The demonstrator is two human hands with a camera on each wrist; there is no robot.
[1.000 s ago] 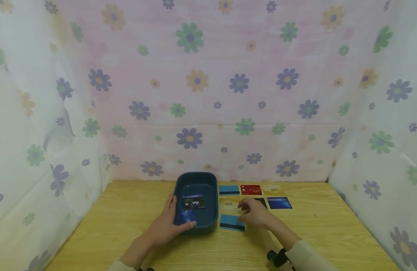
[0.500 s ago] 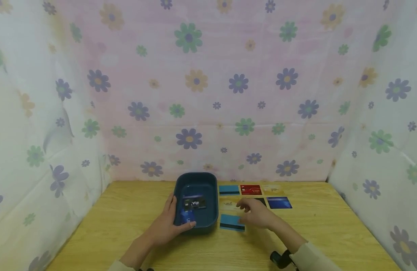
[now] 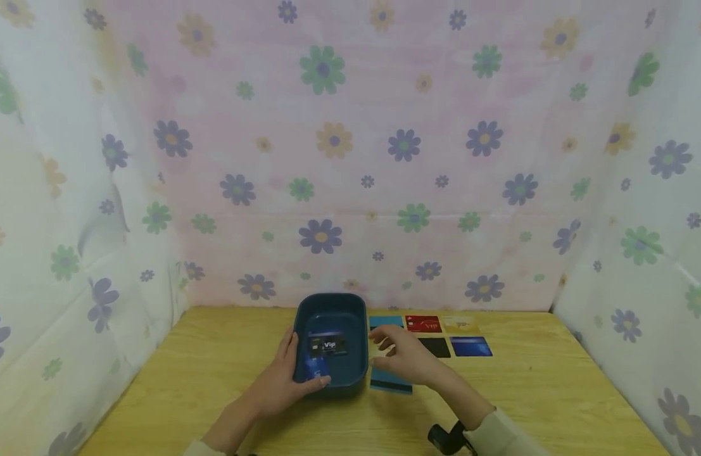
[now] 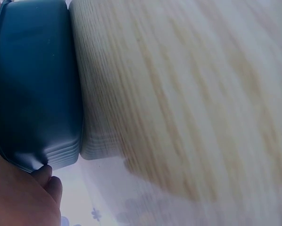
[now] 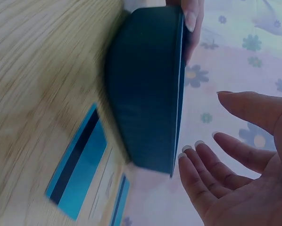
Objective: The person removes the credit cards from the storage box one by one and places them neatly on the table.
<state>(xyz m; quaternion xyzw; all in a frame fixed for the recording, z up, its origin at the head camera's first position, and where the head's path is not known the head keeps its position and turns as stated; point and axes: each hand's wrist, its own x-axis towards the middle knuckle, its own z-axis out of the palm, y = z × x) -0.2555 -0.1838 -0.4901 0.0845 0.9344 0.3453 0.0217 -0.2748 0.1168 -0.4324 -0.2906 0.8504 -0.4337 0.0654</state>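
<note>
Nearest the viewer, two forearms in pale sleeves reach forward over the wooden table (image 3: 213, 380). A small black device (image 3: 444, 439) sits at the right wrist.

The left hand (image 3: 282, 380) lies against the near left side of the dark teal tray (image 3: 358, 335), its thumb hooked over the near rim and its fingers curled along the outer wall, so it grips the tray. The left wrist view shows the tray's wall (image 4: 35, 80) flat on the table with the fingertips pressed against its lower edge.

The right hand (image 3: 404, 358) hovers just to the right of the tray, palm turned toward it, fingers spread and relaxed, holding nothing. In the right wrist view its fingers (image 5: 235, 155) stand loosely apart beside the tray's rim (image 5: 178, 94), close to it but not touching.

Under that hand lies a teal card with a black stripe (image 3: 391, 382), partly covered by the wrist. Inside the tray rest a black card marked VIP (image 3: 327, 345) and a blue card (image 3: 316, 365) nearer the left thumb.

Further on, to the right of the tray, cards lie flat in rows: a black card (image 3: 434, 347), a dark blue card (image 3: 470, 346), then a red card (image 3: 423, 324), a gold card (image 3: 460, 324) and another teal card (image 3: 385, 320). A flowered curtain (image 3: 350, 158) rises behind the table.
</note>
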